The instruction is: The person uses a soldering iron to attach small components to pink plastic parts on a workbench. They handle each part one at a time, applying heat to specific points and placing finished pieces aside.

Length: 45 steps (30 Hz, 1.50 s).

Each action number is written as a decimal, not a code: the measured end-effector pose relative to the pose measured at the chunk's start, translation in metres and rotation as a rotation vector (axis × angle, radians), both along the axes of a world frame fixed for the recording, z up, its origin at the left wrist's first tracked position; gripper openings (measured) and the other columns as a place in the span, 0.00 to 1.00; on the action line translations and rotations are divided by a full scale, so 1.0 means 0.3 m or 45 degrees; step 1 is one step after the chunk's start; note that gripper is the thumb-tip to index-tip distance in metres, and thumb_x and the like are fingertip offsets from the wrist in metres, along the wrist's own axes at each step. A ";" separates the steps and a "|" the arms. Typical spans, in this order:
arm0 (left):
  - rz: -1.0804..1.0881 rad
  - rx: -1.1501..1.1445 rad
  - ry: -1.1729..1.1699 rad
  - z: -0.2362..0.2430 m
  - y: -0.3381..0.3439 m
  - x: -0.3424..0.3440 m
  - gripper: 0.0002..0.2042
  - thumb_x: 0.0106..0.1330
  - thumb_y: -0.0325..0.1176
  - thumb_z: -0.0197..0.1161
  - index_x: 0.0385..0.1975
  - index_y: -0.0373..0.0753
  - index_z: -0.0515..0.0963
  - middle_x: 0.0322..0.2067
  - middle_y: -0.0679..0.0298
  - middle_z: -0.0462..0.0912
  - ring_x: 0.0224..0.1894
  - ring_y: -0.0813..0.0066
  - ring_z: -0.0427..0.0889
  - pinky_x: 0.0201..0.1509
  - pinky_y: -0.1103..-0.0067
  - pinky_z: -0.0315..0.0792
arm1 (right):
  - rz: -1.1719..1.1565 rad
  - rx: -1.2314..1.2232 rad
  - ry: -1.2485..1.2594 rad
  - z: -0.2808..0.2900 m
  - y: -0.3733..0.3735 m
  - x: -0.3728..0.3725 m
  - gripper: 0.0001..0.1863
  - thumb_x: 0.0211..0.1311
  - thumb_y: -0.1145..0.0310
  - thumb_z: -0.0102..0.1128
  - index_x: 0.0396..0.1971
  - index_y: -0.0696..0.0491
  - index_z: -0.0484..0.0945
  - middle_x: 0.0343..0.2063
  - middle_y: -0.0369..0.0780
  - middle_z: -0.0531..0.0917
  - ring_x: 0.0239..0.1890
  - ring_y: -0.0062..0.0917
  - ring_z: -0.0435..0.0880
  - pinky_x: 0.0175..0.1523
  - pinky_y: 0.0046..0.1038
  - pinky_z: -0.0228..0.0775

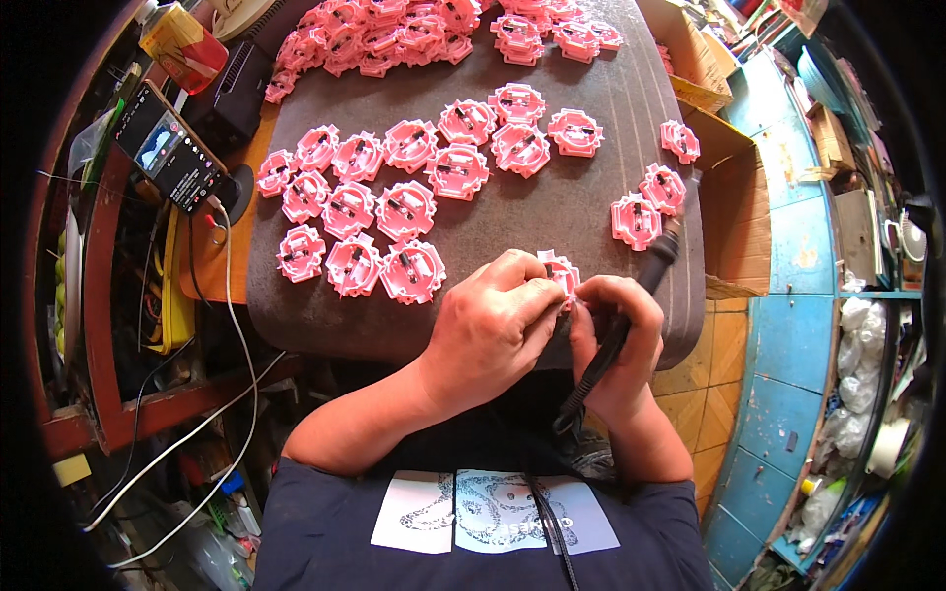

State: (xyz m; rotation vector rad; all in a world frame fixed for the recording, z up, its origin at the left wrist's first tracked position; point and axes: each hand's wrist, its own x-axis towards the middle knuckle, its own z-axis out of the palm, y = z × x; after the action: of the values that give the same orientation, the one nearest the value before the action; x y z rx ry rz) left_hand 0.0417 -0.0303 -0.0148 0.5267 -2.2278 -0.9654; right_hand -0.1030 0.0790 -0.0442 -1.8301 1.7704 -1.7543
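Note:
Near the table's front edge, both hands meet at a small pink plastic housing [560,271]. My left hand [498,320] is closed on it from the left, fingertips bent together. My right hand [621,330] has thumb and fingertips pinched at the housing's right side; what lies between those tips is too small to make out. Through that same hand runs a dark corded soldering iron [658,261], its tip end pointing away toward the upper right. Its cord drops below the wrist. Several similar pink housings [412,271] with black and metal parts inside lie in loose rows beyond my left hand.
A heap of pink housings [379,34] covers the table's far left. A few more [636,221] lie at the right, close to the iron's tip. Cardboard boxes [734,217] stand against the right edge. A lit phone [168,148] with a white cable [241,325] stands left.

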 end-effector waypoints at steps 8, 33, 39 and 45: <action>0.055 -0.034 0.068 -0.014 0.004 -0.001 0.08 0.61 0.20 0.73 0.39 0.35 0.86 0.37 0.56 0.83 0.36 0.58 0.87 0.39 0.70 0.81 | 0.031 -0.034 0.432 0.022 0.013 -0.011 0.23 0.64 0.83 0.67 0.54 0.53 0.69 0.46 0.53 0.87 0.40 0.44 0.89 0.45 0.42 0.82; 0.078 -0.103 0.069 -0.022 0.015 -0.006 0.09 0.57 0.17 0.72 0.37 0.33 0.84 0.37 0.56 0.82 0.34 0.62 0.85 0.37 0.72 0.79 | 0.101 -0.042 0.317 0.134 0.217 -0.065 0.18 0.60 0.71 0.71 0.49 0.60 0.80 0.32 0.44 0.81 0.25 0.34 0.80 0.28 0.33 0.74; 0.076 -0.109 0.072 -0.022 0.016 -0.008 0.10 0.57 0.16 0.72 0.37 0.33 0.84 0.36 0.56 0.82 0.34 0.63 0.85 0.37 0.72 0.80 | 0.146 -0.017 0.337 0.142 0.215 -0.055 0.16 0.56 0.75 0.69 0.46 0.61 0.81 0.27 0.42 0.80 0.21 0.30 0.77 0.25 0.30 0.69; 0.069 -0.097 0.078 -0.027 0.015 -0.006 0.10 0.57 0.16 0.72 0.37 0.33 0.83 0.36 0.57 0.81 0.34 0.63 0.85 0.37 0.73 0.80 | 0.170 -0.028 0.345 0.153 0.210 -0.051 0.15 0.57 0.76 0.67 0.45 0.61 0.80 0.25 0.41 0.79 0.20 0.28 0.76 0.23 0.29 0.67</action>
State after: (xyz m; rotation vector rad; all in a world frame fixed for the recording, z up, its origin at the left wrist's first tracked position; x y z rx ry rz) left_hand 0.0400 -0.0259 -0.0228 0.5133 -2.1749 -0.8544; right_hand -0.1183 0.1420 0.0017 -2.2291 1.6685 -1.5463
